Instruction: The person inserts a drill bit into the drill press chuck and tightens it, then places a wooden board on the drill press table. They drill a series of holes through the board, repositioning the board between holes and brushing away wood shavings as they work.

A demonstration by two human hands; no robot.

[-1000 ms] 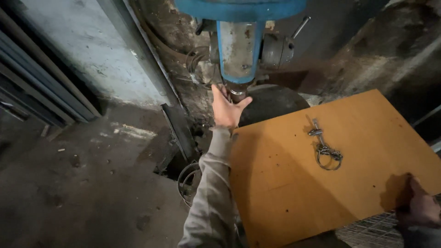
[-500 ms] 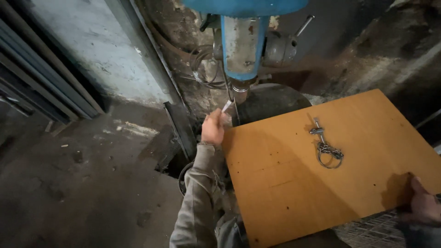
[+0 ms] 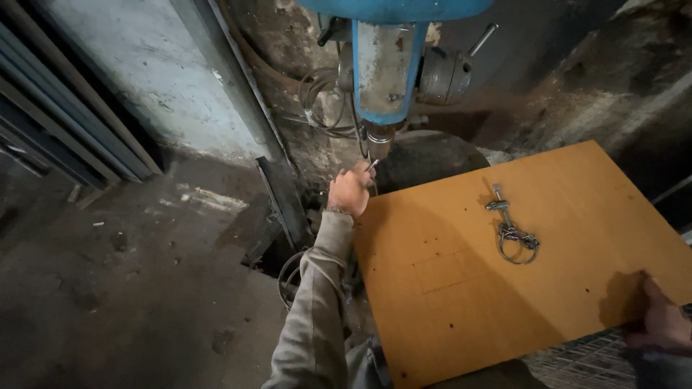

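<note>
Left hand [image 3: 351, 191], arm outstretched, is closed on a thin metal bit [image 3: 372, 165] under the blue drill [image 3: 384, 65]; right hand [image 3: 663, 324] grips the smooth orange board [image 3: 461, 288].

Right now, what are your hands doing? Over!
Left hand closed on the drill bit under the blue drill press. Right hand gripping the wooden board at its corner. Chuck key with chain lying loose on the board.

The board [image 3: 504, 288] is orange-brown, flecked with small dark holes — a faint pencilled rectangle at its centre. At 12 o'clock the drill [image 3: 386, 65] is blue, its paint worn pale. The sleeve [image 3: 313, 317] is grey-beige; the key [image 3: 504, 216] is silver-grey.
</note>
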